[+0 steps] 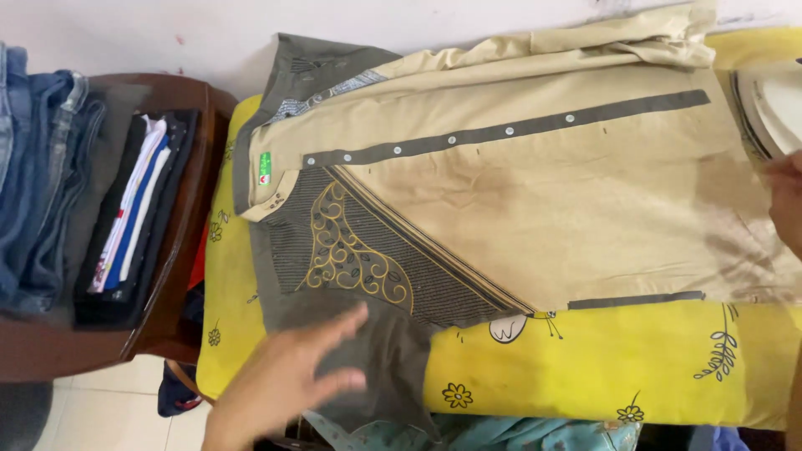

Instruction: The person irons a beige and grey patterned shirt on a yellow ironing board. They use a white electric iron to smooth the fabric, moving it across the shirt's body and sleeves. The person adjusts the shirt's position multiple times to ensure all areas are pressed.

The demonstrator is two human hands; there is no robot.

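Across the middle of the yellow-covered ironing surface (585,359) lay a beige button-up shirt (543,192), spread flat with its collar toward the left and its hem toward the right. Its grey placket strip with pale buttons (510,129) ran along the far side, and a grey panel with gold scroll embroidery (355,250) sat near the collar. One grey sleeve (376,351) hung over the near edge of the surface.

The left hand (284,376) hovered open, fingers spread, over that grey sleeve at the near left; whether it touched the cloth could not be told. The right hand (785,205) showed only partly at the right edge, and its state could not be told; it sat just beside a white clothes iron (773,104) resting near the shirt's hem.

By the look of it, the shirt was laid out but not finished: the beige body looked mostly smooth, while the far edge was bunched in folds and the near sleeve hung loose and rumpled.

Farther left, a dark wooden chair (196,209) held a stack of folded garments (134,209), with blue jeans (38,175) piled beside them. Teal cloth (501,434) showed below the near edge, above a pale tiled floor (109,413).
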